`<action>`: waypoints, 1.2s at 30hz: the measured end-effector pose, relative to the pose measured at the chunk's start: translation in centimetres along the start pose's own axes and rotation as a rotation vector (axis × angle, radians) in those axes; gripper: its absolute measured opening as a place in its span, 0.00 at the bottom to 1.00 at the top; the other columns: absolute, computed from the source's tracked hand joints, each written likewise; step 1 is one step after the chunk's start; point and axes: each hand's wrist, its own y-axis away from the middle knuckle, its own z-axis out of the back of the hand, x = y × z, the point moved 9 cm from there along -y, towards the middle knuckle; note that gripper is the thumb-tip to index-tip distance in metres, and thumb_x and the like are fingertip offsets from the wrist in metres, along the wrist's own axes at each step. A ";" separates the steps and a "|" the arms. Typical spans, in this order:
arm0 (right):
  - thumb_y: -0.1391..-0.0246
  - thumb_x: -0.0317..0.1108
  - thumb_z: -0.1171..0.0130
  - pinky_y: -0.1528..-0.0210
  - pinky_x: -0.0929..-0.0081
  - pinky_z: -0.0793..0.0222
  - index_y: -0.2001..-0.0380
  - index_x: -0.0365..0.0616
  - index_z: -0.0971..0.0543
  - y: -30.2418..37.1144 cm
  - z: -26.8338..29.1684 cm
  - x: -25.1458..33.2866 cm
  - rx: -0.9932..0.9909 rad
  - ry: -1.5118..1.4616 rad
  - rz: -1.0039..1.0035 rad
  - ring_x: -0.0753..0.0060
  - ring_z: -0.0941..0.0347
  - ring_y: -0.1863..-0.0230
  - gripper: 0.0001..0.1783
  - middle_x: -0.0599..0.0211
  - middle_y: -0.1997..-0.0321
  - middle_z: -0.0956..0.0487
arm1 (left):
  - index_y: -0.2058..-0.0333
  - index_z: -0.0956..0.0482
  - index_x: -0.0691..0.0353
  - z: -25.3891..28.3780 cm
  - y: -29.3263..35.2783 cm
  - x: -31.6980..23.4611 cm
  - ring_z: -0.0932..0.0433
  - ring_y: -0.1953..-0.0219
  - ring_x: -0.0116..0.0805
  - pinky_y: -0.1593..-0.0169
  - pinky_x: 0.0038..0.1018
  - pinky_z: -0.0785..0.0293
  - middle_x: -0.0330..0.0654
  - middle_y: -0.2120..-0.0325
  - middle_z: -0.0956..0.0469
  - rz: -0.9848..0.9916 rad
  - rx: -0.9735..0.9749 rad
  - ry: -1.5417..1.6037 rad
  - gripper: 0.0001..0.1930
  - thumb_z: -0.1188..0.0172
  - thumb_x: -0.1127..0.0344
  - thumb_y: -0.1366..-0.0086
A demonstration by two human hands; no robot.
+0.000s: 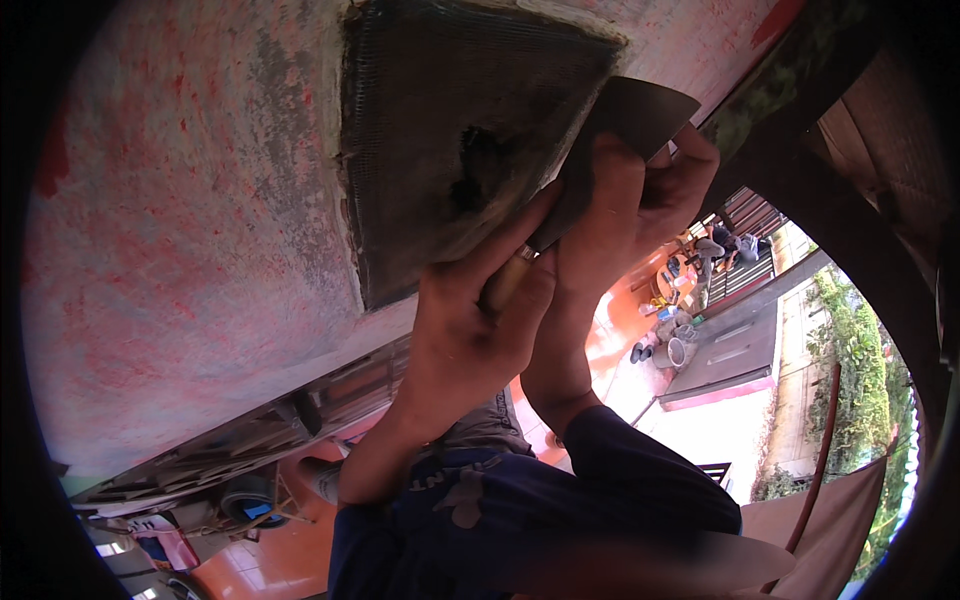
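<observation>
I hold a putty knife [645, 112] up against a wall opening covered by a dark mesh screen [420, 130]. My left hand [465, 325] is closed around its light wooden handle. Higher up, my right hand [625, 205] grips the wide grey blade, thumb on its face and fingers behind it. The blade lies along the right edge of the screen, its corner close to the frame's upper right; whether it touches cannot be made out. A ragged hole shows in the mesh, left of the blade.
Around the screen spreads a wall [200, 200] with worn pink and grey paint. A dark beam [800, 130] runs along the right. Far below are an orange tiled floor [250, 565], a dark bucket [248, 497], a grey basin [672, 352], people seated near a table, and green plants [850, 350].
</observation>
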 end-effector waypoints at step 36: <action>0.40 0.24 0.46 0.66 0.80 0.29 0.52 0.36 0.36 8.8 6.0 -4.2 0.153 0.242 -0.352 0.79 0.27 0.65 0.15 0.64 0.66 0.24 | 0.42 0.24 0.65 -0.5 8.8 7.9 0.21 0.54 0.45 0.48 0.32 0.29 0.57 0.59 0.20 0.394 -0.045 -0.225 0.22 0.42 0.73 0.35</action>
